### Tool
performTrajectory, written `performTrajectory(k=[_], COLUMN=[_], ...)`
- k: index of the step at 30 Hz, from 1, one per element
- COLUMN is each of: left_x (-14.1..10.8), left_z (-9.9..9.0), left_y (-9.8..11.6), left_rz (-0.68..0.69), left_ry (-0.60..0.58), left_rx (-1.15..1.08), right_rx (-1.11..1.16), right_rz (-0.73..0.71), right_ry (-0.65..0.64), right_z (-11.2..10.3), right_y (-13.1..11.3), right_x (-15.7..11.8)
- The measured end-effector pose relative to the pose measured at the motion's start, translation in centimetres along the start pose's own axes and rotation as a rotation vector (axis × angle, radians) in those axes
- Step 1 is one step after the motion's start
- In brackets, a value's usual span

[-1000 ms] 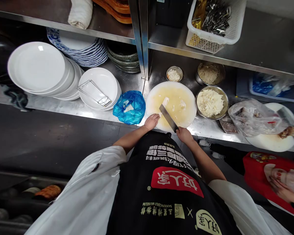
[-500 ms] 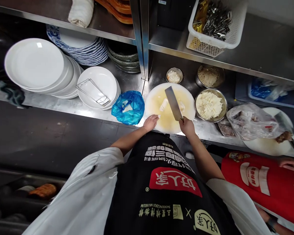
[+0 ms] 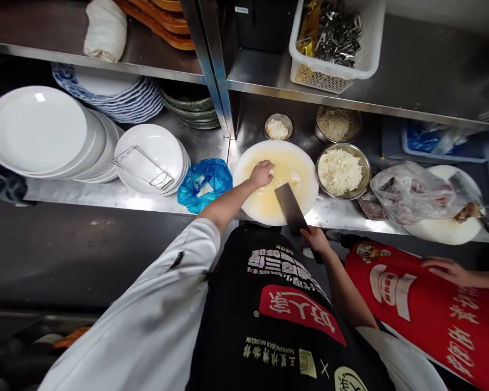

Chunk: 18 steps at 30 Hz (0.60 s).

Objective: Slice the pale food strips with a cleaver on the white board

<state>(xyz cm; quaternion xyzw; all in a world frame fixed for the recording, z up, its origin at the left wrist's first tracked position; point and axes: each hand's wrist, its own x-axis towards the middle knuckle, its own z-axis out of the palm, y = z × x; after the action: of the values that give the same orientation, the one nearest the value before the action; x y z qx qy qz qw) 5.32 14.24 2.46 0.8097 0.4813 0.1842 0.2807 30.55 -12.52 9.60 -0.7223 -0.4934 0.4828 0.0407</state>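
My right hand point(image 3: 315, 240) is closed round the handle of a cleaver point(image 3: 290, 205). The blade lies tilted over the near right part of a round white cutting board point(image 3: 256, 214), whose middle is yellowish. On the board's upper middle rests my left hand point(image 3: 262, 174), fingers curled together, with a bit of white food showing at the fingertips; most of that piece is hidden. Small white pieces point(image 3: 295, 176) lie on the board. To the right stands a metal bowl of white shreds point(image 3: 339, 171). A blue plastic bag point(image 3: 206, 184) sits at the board's left.
Stacked white plates point(image 3: 149, 155) carry a wire rack. Behind the board is a small bowl point(image 3: 279, 127), with a second bowl of shreds point(image 3: 334, 124) nearby. A shelf edge point(image 3: 350, 103) runs above. At right lie a clear bag point(image 3: 415, 193) and another person's hand point(image 3: 448, 270).
My left hand has moved from the board's near left edge onto its middle, over the white piece. The cleaver has come lower and nearer to my body. The view has shifted slightly.
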Motion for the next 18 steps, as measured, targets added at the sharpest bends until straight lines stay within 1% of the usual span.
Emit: performTrajectory(k=[1, 2, 3, 4, 5, 7, 8, 10, 12, 13, 15, 16, 17, 18], left_x=[1.2, 1.9, 1.9, 1.4, 0.4, -2.8, -4.6, -7.9, -10.0, -10.4, -9.9, -9.1, -8.1, -6.8], left_z=[-0.1, -0.1, -0.1, -0.1, 0.0, 0.5, 1.0, 2.5, 4.3, 5.1, 6.5, 6.9, 7.2, 7.2], left_y=[0.0, -0.1, -0.2, -0.4, -0.6, -0.7, -0.5, 0.4, 1.6, 2.3, 3.6, 4.4, 5.2, 6.3], left_rz=[0.03, 0.053, 0.067, 0.076, 0.084, 0.088, 0.078, 0.023, -0.073, -0.123, -0.191, -0.198, -0.184, -0.149], left_ry=[-0.036, -0.066, -0.089, -0.11, -0.129, -0.133, -0.101, 0.014, 0.161, 0.234, 0.343, 0.361, 0.349, 0.312], left_rx=[0.001, 0.001, 0.0, 0.0, 0.001, 0.002, 0.001, -0.004, 0.0, 0.008, 0.037, 0.053, 0.065, 0.069], right_rx=[0.102, 0.192, 0.267, 0.327, 0.373, 0.431, 0.451, 0.493, 0.538, 0.561, 0.597, 0.616, 0.645, 0.686], right_rz=[0.014, 0.024, 0.028, 0.025, 0.015, -0.018, -0.038, -0.076, -0.102, -0.11, -0.104, -0.089, -0.067, -0.041], right_ry=[-0.013, -0.028, -0.044, -0.061, -0.078, -0.11, -0.128, -0.176, -0.228, -0.247, -0.264, -0.259, -0.244, -0.223], right_z=[0.5, 1.0, 1.4, 1.8, 2.2, 3.0, 3.5, 4.7, 5.8, 6.3, 6.8, 6.8, 6.5, 6.1], right_y=[0.4, 0.6, 0.8, 0.8, 0.8, 0.5, 0.1, -0.9, -2.3, -3.0, -4.1, -4.4, -4.5, -4.4], right_x=[0.0, 0.3, 0.8, 1.4, 2.2, 3.8, 4.6, 6.0, 7.0, 7.3, 7.3, 7.1, 6.8, 6.3])
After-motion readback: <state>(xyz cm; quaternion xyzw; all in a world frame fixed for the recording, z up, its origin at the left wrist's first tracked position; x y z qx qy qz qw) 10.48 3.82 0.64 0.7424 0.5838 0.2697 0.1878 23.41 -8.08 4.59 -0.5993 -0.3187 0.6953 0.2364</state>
